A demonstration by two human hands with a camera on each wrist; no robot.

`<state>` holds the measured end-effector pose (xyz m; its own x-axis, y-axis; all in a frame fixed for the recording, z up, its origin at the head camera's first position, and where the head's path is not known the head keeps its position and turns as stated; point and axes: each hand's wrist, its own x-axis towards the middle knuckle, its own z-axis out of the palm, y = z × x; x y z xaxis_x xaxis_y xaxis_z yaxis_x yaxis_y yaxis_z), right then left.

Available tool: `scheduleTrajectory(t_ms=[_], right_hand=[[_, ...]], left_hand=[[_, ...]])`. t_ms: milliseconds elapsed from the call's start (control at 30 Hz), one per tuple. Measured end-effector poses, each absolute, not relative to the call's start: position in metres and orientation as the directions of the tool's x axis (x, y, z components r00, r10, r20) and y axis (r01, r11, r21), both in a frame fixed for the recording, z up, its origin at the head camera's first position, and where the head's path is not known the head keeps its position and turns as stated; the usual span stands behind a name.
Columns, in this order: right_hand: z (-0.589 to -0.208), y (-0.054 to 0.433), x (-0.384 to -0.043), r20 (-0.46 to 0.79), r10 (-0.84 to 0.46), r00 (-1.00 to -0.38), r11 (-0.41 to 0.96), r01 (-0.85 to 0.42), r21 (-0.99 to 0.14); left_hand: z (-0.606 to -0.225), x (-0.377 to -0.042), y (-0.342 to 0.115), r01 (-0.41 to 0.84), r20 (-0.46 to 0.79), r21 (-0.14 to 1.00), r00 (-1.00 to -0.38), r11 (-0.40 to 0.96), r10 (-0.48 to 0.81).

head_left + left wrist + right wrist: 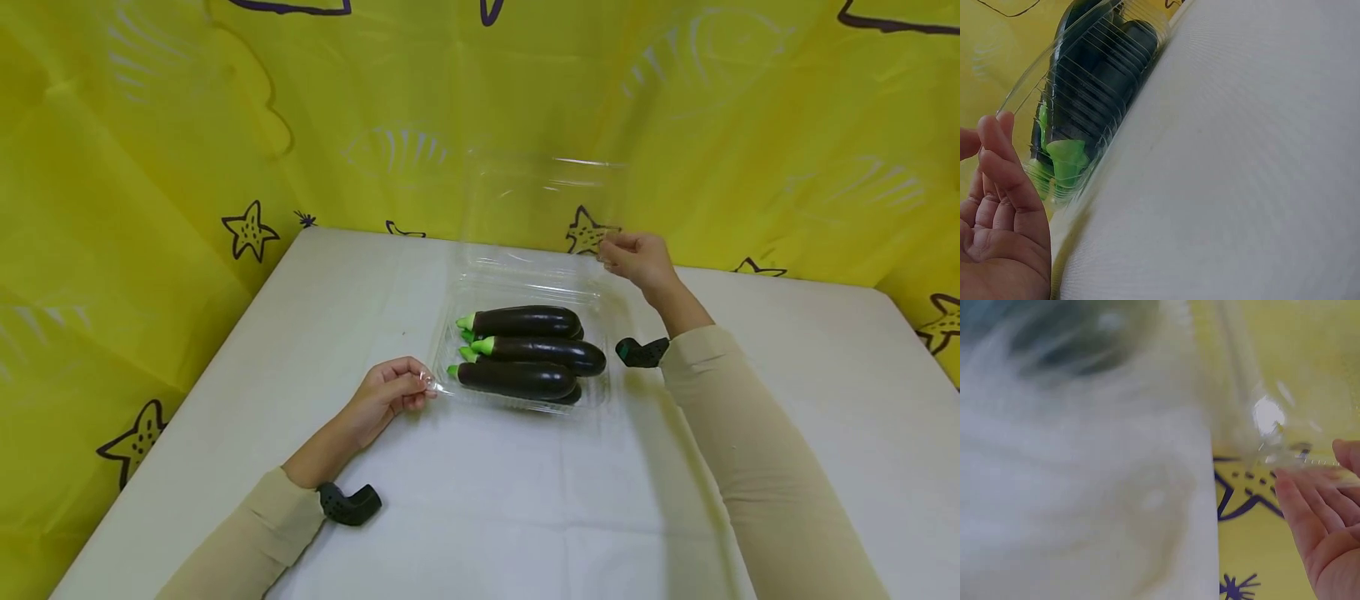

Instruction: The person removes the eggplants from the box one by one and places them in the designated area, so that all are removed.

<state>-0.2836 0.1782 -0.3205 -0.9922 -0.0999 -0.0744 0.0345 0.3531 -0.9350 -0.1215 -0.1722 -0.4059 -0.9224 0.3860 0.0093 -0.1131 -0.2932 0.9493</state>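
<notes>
A clear plastic clamshell container (517,406) sits on the white table, holding several dark eggplants (525,379) with green stems. Its transparent lid (525,200) stands raised at the back. At the container's near left corner, my left hand (386,396) pinches the rim between thumb and fingers; the left wrist view shows the ribbed wall (1094,94) just beyond the fingertips. My right hand (637,262) pinches the right edge of the raised lid. In the right wrist view the lid's clear edge (1310,465) lies between thumb and fingers.
Behind the white table (450,517) hangs a yellow curtain (375,100) printed with starfish and fish outlines. The raised lid stands close in front of it. A black wrist device (350,505) is on the left sleeve, and another (642,352) on the right.
</notes>
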Motion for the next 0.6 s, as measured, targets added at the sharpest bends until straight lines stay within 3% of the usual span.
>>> scheduleTrajectory(t_ms=[167,367,600], right_hand=[[-0.326,0.182,-0.281,-0.171,-0.146,-0.974,0.358,0.109,-0.927],[-0.331,0.183,-0.280,-0.193,-0.180,-0.965,0.367,0.116,-0.923],[-0.329,0.179,-0.273,-0.214,-0.208,-0.955,0.368,0.126,-0.921]], left_hand=[[-0.404,-0.121,-0.173,-0.114,0.018,0.947,-0.914,-0.300,0.404],[-0.405,-0.120,-0.173,-0.126,0.020,0.945,-0.898,-0.301,0.439],[-0.407,-0.121,-0.179,-0.119,0.057,0.959,-0.807,-0.257,0.587]])
